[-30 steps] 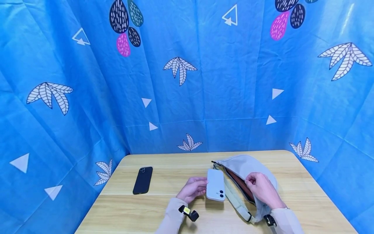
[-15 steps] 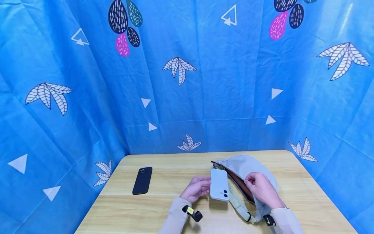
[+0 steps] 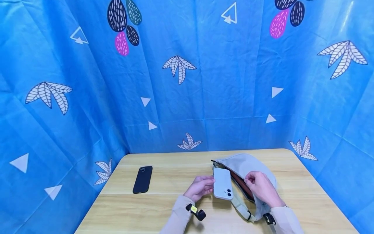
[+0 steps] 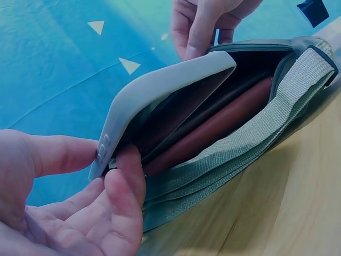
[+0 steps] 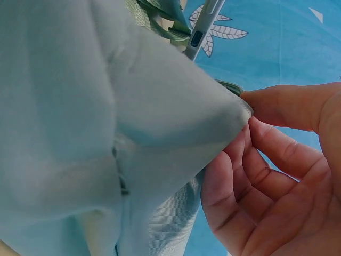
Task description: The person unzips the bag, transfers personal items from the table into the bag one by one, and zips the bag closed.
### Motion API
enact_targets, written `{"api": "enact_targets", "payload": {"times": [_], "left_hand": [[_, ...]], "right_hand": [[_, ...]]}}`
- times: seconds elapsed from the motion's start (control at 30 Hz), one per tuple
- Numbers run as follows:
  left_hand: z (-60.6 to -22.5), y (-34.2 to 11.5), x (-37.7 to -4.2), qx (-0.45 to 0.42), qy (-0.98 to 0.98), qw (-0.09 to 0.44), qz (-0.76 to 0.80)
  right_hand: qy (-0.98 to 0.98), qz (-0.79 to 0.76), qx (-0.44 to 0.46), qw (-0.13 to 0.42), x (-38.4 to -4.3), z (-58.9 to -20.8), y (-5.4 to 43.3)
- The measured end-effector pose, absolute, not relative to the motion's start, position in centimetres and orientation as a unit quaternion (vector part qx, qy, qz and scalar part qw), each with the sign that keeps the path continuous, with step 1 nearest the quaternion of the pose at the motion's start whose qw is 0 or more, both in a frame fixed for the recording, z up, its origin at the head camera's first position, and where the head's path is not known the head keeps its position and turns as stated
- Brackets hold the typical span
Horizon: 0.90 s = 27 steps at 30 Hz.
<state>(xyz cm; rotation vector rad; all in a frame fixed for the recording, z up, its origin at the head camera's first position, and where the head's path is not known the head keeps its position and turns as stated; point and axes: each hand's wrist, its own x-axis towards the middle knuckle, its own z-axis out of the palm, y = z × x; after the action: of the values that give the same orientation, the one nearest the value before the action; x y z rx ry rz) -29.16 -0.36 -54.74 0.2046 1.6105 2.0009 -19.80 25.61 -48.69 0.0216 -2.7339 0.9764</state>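
In the head view, my left hand [image 3: 199, 187] pinches a white phone [image 3: 222, 183] by its left edge, its back with two camera lenses facing me. The phone stands tilted in front of the opening of a pale grey waist bag [image 3: 243, 162]. From the left wrist, the phone [image 4: 121, 114] overlaps the gaping zip opening, where a smooth reddish-brown surface [image 4: 213, 125] shows within. My right hand [image 3: 261, 187] pinches the far lip of that opening and draws it back; the right wrist view has thumb and fingers on the bag's fabric edge [image 5: 234, 109].
A black phone [image 3: 142, 179] lies back up at the left of the wooden table [image 3: 175, 165]. The bag's webbing strap [image 3: 242, 208] with its buckle trails along the near side of the bag. Blue patterned cloth [image 3: 187, 97] hangs behind and at both sides.
My left hand has carried the white phone rightward, closer to the bag's opening. The right hand keeps its hold on the bag's edge, almost still.
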Motion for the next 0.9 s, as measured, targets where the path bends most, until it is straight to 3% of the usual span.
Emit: {"api": "enact_targets", "payload": {"times": [0.9], "left_hand": [[-54.5, 2.6, -28.3, 0.056, 0.590, 0.265, 0.761]], "right_hand": [[-0.935, 0.336, 0.005, 0.113, -19.7, -48.5, 25.4]]}}
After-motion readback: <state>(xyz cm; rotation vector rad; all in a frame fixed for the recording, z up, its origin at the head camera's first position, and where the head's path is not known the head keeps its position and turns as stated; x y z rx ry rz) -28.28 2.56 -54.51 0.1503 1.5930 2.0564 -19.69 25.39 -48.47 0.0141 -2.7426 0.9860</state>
